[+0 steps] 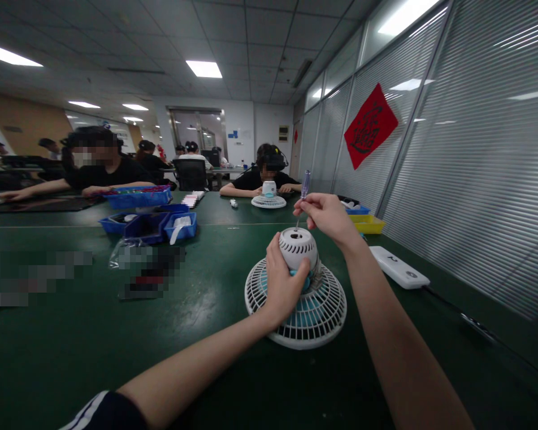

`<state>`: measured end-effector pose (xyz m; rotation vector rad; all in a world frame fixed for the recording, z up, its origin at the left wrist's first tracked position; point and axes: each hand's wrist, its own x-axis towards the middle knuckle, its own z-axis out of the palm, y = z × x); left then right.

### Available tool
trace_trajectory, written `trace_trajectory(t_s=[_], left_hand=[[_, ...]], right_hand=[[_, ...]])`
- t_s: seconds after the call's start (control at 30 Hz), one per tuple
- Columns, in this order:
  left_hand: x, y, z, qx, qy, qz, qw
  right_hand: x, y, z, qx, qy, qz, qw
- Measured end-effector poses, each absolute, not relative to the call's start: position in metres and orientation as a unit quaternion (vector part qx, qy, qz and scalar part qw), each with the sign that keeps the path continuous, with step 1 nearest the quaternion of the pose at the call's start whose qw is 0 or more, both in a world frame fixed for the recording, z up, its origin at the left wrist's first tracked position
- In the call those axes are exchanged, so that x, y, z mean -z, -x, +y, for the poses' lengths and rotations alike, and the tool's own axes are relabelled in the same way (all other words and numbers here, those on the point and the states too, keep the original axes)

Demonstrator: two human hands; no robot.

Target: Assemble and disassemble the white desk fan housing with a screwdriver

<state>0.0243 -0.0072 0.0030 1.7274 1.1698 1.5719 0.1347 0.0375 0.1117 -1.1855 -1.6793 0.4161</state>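
A small white fan (336, 301) lies grille-down on the green table, its rounded motor housing (299, 254) facing up. My left hand (283, 280) is wrapped round the left and near side of that housing. Above it, my right hand (325, 215) pinches a screwdriver (305, 185) with a clear purplish handle. The screwdriver stands nearly upright, and its shaft reaches down to the top of the housing beside a dark opening. Whether the tip sits in a screw is too small to tell. Light blue blades show through the grille.
Blue bins (146, 227) with parts stand at the left, near a plastic bag (128, 254). To the right are a yellow tray (367, 224) and a white box-shaped device (399, 269) with a black cable. Across the table, a person (269, 167) sits behind another fan (269, 202).
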Motion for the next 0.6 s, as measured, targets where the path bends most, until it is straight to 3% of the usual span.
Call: trace_trajectory(t_s=[0.33,0.6], left_hand=[[-0.0028,-0.0245,-0.0068,-0.584,-0.638,0.431,0.258],[-0.0033,-0.0241,-0.0077,-0.584,-0.636,0.431,0.262]], right_hand=[[-0.1139,-0.1337,0.0308,-0.067,0.537,-0.690,0.481],[-0.1131,-0.1338,0.0316,-0.116,0.519,-0.689,0.493]])
